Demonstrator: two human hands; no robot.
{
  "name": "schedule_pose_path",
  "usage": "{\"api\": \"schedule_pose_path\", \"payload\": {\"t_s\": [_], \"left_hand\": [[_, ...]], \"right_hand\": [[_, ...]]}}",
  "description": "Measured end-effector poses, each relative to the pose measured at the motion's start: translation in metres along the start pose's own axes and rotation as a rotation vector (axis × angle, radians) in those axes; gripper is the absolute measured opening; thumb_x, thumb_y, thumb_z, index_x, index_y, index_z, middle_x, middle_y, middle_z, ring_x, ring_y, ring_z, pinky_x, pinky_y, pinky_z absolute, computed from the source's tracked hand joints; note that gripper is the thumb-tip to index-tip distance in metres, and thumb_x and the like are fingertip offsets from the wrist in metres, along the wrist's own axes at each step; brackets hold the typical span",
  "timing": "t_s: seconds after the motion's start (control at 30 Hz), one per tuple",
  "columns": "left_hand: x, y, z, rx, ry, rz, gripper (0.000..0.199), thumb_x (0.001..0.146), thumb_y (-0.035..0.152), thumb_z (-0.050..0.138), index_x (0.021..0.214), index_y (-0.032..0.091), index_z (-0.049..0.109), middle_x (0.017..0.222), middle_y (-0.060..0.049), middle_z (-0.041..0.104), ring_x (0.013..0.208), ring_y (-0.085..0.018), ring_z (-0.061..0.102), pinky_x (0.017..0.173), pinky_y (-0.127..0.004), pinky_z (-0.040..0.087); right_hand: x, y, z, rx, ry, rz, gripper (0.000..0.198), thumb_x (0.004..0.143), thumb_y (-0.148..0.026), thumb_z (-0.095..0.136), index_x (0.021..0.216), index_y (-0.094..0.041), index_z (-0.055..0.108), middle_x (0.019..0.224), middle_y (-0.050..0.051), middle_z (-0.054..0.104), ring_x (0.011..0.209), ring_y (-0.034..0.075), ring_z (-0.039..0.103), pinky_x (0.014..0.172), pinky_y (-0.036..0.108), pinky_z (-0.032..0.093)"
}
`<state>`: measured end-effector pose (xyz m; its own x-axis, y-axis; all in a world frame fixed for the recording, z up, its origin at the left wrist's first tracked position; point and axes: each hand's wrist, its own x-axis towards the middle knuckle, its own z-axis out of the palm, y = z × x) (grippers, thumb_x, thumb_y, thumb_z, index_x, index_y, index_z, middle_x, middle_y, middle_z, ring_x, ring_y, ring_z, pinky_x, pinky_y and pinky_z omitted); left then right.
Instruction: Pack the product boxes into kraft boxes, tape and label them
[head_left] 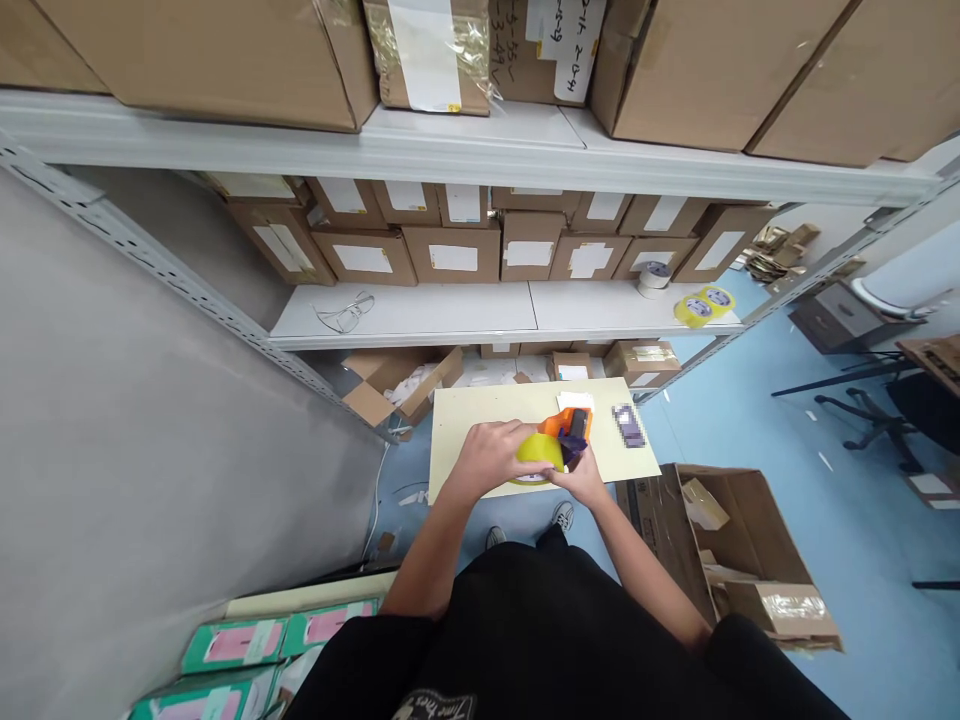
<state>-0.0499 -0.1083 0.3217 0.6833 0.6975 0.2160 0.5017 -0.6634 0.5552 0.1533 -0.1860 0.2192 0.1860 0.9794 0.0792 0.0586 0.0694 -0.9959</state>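
Observation:
Over the cream tabletop [480,410] I see both my hands close together. My left hand [491,455] is closed around a roll of yellow tape [538,452], its thumb along the lower side. My right hand [581,480] grips an orange tape dispenser [559,422] with dark purple and black parts, from below; most of its fingers are hidden behind it. The roll and the dispenser touch or overlap; whether the roll is seated on it I cannot tell. White paper [575,402] lies just behind the dispenser, and a dark blurred-out object [628,425] lies to the right.
A metal shelf [420,310] full of cardboard boxes stands in front, holding glasses [346,312], a white tape roll [655,278] and yellow tape rolls [703,305]. An open carton [409,385] sits lower left. A large open box [750,540] stands right, green-pink packages [247,645] lower left.

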Motion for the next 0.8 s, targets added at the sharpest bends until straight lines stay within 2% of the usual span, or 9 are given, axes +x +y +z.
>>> {"api": "schedule_pose_path", "payload": {"t_s": [0.1,0.2,0.27,0.3,0.4,0.47,0.53,0.63,0.8], "left_hand": [[-0.003,-0.004,0.001,-0.119,0.075,-0.018,0.049,0.088,0.061,0.073,0.128,0.032,0.071,0.120,-0.006,0.075,0.105,-0.027,0.073,0.094,-0.036,0.056],[-0.012,-0.016,0.008,-0.307,0.180,-0.138,0.072,0.083,0.056,0.080,0.147,0.034,0.057,0.139,-0.007,0.067,0.112,-0.025,0.071,0.098,-0.037,0.058],[-0.019,-0.024,0.017,-0.467,0.161,-0.233,0.080,0.079,0.053,0.084,0.150,0.032,0.054,0.138,-0.008,0.067,0.116,-0.025,0.069,0.098,-0.037,0.060],[-0.021,-0.028,0.022,-0.556,0.122,-0.266,0.078,0.079,0.052,0.085,0.147,0.030,0.056,0.134,-0.009,0.069,0.117,-0.025,0.069,0.098,-0.038,0.061],[-0.027,-0.030,0.040,-0.790,0.046,-0.332,0.062,0.080,0.050,0.084,0.132,0.023,0.065,0.123,-0.010,0.073,0.115,-0.026,0.070,0.098,-0.039,0.061],[-0.027,-0.027,0.046,-0.866,0.079,-0.369,0.056,0.080,0.049,0.083,0.126,0.022,0.066,0.118,-0.010,0.074,0.111,-0.025,0.071,0.096,-0.039,0.062],[-0.027,-0.023,0.046,-0.886,0.123,-0.375,0.053,0.081,0.046,0.083,0.125,0.021,0.066,0.116,-0.009,0.072,0.110,-0.024,0.071,0.094,-0.037,0.062],[-0.026,-0.022,0.037,-0.854,0.159,-0.297,0.048,0.084,0.041,0.080,0.127,0.021,0.067,0.120,-0.009,0.068,0.110,-0.022,0.069,0.094,-0.035,0.060],[-0.023,-0.026,0.021,-0.686,0.207,-0.152,0.045,0.088,0.033,0.077,0.133,0.026,0.069,0.119,-0.007,0.066,0.110,-0.022,0.066,0.096,-0.035,0.058]], "right_hand": [[0.000,0.003,-0.002,0.035,0.049,0.019,0.094,0.069,-0.053,0.091,0.144,-0.023,0.045,0.125,0.014,0.070,0.119,0.035,0.068,0.101,0.053,0.059],[0.000,0.005,-0.003,0.070,0.118,0.030,0.093,0.069,-0.059,0.090,0.143,-0.023,0.047,0.128,0.016,0.070,0.119,0.037,0.069,0.101,0.057,0.059],[0.001,0.006,-0.003,0.108,0.153,0.033,0.092,0.071,-0.063,0.087,0.143,-0.023,0.048,0.129,0.016,0.071,0.118,0.037,0.071,0.102,0.058,0.059],[0.002,0.006,-0.003,0.123,0.160,0.032,0.092,0.071,-0.064,0.086,0.144,-0.022,0.048,0.129,0.016,0.071,0.117,0.037,0.072,0.103,0.059,0.059],[0.005,0.005,-0.004,0.151,0.126,0.038,0.095,0.069,-0.067,0.086,0.145,-0.022,0.050,0.128,0.015,0.073,0.118,0.038,0.071,0.106,0.059,0.057],[0.008,0.005,-0.007,0.185,0.088,0.056,0.101,0.063,-0.070,0.089,0.144,-0.023,0.052,0.129,0.015,0.073,0.120,0.038,0.071,0.106,0.058,0.057],[0.010,0.005,-0.010,0.251,0.060,0.069,0.105,0.058,-0.077,0.088,0.142,-0.024,0.054,0.131,0.015,0.072,0.123,0.039,0.069,0.107,0.057,0.056],[0.014,0.005,-0.015,0.340,0.027,0.078,0.102,0.057,-0.083,0.084,0.136,-0.024,0.059,0.133,0.016,0.071,0.126,0.038,0.067,0.111,0.056,0.053],[0.015,-0.002,-0.025,0.245,-0.027,0.037,0.088,0.062,-0.071,0.091,0.131,-0.024,0.062,0.132,0.013,0.071,0.124,0.036,0.067,0.110,0.054,0.052]]}}
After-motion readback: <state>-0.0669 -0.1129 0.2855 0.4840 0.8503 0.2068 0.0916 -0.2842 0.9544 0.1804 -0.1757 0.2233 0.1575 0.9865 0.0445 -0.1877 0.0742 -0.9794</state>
